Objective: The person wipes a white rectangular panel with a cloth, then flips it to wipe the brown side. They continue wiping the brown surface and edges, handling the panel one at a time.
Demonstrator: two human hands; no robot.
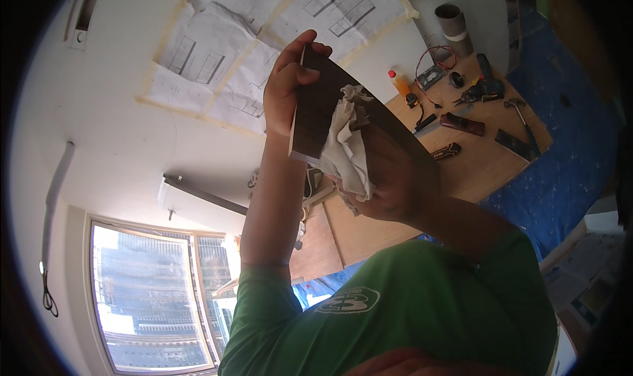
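A dark brown board (319,106) with a pale cut edge is held up in front of me. My left hand (285,89) grips its upper left end, with the thumb on the dark face and the fingers round the far edge. Against that same face my right hand (390,178) presses a crumpled off-white cloth (348,145). The fingers of that hand are bent round the cloth and partly covered by it. The board's right end runs behind my right hand and forearm.
Behind the board, a plywood worktop (504,168) carries a drill (486,88), a hammer (524,122), an orange-filled bottle (399,83), a utility knife (446,152) and other tools. A grey pipe (452,23) stands by the wall. Drawings (198,59) are taped up. A window (148,297) is lower left.
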